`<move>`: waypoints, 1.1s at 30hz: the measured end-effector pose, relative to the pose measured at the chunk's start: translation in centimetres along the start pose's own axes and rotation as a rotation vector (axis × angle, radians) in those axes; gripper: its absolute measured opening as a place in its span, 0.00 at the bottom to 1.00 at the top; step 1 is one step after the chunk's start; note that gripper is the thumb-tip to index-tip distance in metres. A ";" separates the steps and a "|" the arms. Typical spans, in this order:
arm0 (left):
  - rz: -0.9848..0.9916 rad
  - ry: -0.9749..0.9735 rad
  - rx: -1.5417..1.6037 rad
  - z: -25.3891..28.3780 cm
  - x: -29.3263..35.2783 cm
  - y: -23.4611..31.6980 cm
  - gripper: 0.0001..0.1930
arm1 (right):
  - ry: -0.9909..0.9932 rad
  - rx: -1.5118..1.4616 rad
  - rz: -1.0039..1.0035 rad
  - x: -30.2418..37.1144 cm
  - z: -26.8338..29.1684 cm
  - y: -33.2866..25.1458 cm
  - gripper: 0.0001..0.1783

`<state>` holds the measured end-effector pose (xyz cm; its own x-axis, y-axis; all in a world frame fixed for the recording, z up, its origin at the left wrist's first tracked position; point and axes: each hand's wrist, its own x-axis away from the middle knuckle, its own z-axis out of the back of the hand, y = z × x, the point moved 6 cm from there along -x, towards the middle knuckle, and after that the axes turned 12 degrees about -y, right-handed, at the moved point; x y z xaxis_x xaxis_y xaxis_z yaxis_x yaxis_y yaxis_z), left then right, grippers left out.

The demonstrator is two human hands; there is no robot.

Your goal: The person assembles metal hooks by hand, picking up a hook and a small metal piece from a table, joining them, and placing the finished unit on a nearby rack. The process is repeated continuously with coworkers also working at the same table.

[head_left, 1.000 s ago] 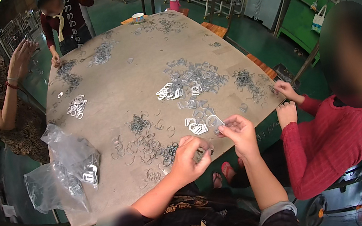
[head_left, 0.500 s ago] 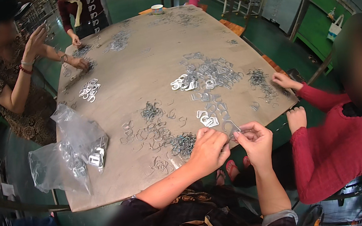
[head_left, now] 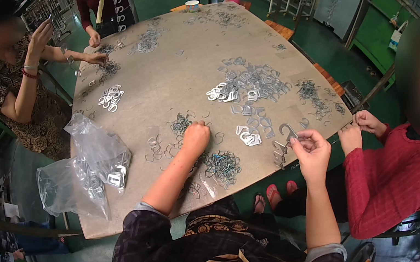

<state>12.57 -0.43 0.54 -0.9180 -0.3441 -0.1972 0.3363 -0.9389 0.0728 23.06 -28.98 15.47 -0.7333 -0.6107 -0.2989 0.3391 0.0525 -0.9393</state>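
Right grip: closed to a pinch, thumb against fingers, on one grey hook, curved end up, just above the bench near its front edge. A short strand of small pieces hangs just beside it (looks joined to the hook, can't confirm the link).

Left grip: low over the bench, at the near side of the small ring pile. Fingertips hidden behind the knuckles, so can't tell how far open or whether it has a ring. Larger ring pile sits nearer the front edge, close to the left forearm.

Handling, my read: hook is thin, flat and stiff, probably metal. Light, not fragile, smooth enough to twist in a loose pinch. Hold it by the flat plate end, thumb on the face, curve left free. Rings look like thin wire, light and springy, likely to tangle; pick one by its outer edge and lift clear.

Around: shiny plates left of the right grip, big heap of grey plates beyond. Clear plastic bag with more plates at bench left. Co-worker in red at right, hands by the bench edge.
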 end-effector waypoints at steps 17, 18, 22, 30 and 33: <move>-0.299 0.238 1.167 16.8 1.6 10.5 0.07 | -0.108 0.122 0.090 -0.9 -4.1 -2.4 0.22; -0.375 0.333 1.030 17.9 1.9 11.1 0.07 | -0.111 0.135 0.101 -0.7 -4.5 -3.0 0.23; -0.317 0.373 0.981 18.3 2.0 11.6 0.07 | -0.108 0.202 0.159 -0.6 -5.1 -4.1 0.26; -0.379 0.455 0.955 19.3 1.9 12.3 0.07 | -0.083 0.288 0.269 -0.2 -5.2 -5.5 0.25; -0.406 0.279 1.220 18.2 1.2 12.3 0.05 | -0.108 0.136 0.300 -0.8 -4.7 -5.4 0.23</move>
<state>11.79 -12.36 18.95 -0.7846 -0.1657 -0.5974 -0.4914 -0.4215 0.7622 19.03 -25.08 19.95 -0.5251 -0.6647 -0.5315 0.6109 0.1404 -0.7792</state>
